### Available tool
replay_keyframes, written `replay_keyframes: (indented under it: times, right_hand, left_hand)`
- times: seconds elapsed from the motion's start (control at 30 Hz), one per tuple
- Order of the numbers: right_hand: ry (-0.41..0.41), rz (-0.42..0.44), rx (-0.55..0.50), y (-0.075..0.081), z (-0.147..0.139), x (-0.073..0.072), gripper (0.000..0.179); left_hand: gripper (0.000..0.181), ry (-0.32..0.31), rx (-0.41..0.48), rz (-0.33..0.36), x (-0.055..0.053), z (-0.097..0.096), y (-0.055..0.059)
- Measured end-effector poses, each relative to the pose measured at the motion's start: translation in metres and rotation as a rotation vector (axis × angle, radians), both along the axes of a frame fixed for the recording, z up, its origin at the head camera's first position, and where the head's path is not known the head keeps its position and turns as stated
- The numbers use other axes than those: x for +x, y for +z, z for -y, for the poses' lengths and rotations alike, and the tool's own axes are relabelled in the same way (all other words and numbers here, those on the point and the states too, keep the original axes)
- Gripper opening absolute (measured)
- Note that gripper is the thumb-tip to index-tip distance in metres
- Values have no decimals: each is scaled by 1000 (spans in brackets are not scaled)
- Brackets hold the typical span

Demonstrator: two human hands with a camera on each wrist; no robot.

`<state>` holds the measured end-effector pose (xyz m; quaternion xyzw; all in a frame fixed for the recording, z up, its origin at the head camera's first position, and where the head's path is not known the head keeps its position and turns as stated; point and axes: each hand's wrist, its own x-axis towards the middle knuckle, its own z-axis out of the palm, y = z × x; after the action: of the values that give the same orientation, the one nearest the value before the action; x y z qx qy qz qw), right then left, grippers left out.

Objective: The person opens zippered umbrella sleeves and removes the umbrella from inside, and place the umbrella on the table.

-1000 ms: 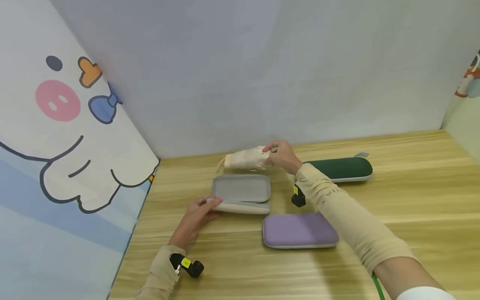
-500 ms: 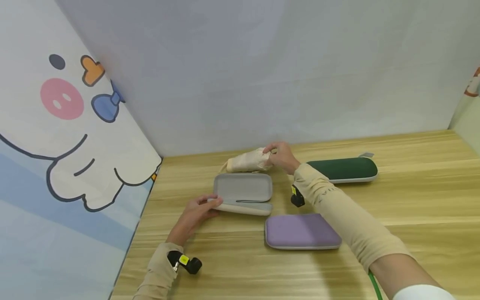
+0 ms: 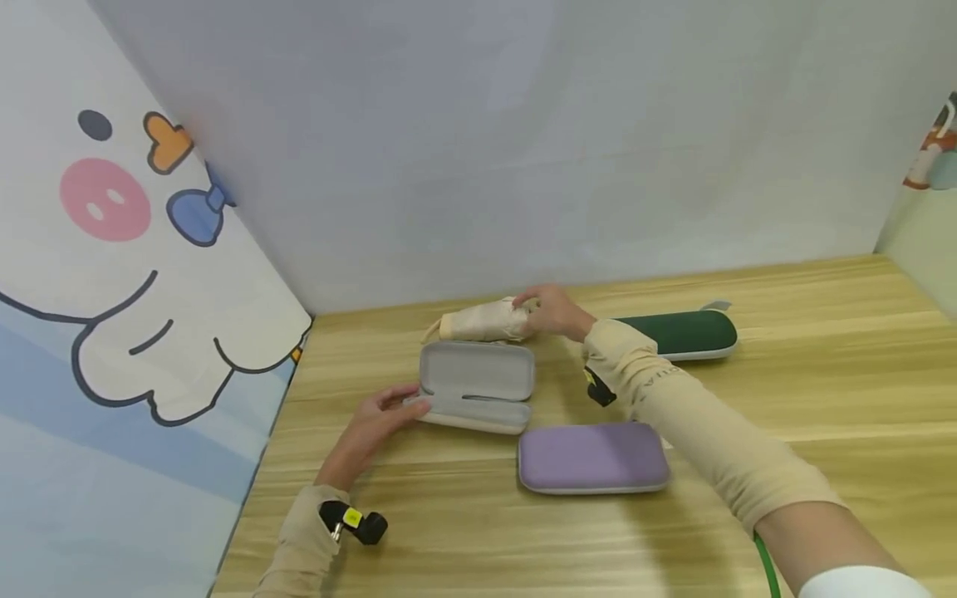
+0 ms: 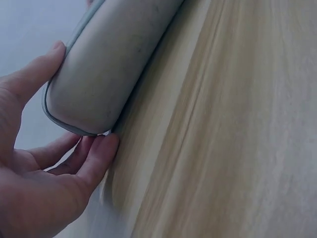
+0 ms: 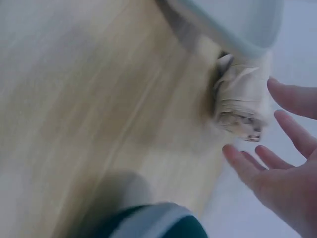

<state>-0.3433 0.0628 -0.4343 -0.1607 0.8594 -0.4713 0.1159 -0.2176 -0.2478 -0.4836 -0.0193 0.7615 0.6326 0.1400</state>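
l hand (image 3: 375, 425) pinches gray case (image 3: 478, 372); r fingers (image 5: 243, 167) spread nr pouch (image 5: 242, 94)

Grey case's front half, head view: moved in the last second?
Yes: the front half has tipped further open toward the person, judged against the purple case.

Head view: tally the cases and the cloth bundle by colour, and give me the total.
Pale grey: 1, the open case
Purple: 1, the closed case
Dark green: 1, the long case, partly hidden by the sleeve
Cream: 1, the cloth bundle
Total: 4
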Motion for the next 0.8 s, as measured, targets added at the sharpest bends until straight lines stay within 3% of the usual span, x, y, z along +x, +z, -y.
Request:
replay_keyframes:
  times: [0.17, 0.43, 0.67, 0.8]
  right_hand:
    - [66, -39, 62, 16, -12, 4, 51]
    - [108, -35, -5, 39, -43, 21, 45]
    - [100, -74, -56, 58, -67, 36, 37]
    - [100, -124, -88, 68, -81, 44, 34]
  left_hand:
    - [46, 27, -103, -48, 2, -3, -2]
    - [47, 43, -227, -73, 8, -3, 1]
    - [57, 35, -279, -90, 7, -2, 6]
    - [60, 49, -279, -158, 2, -5, 14]
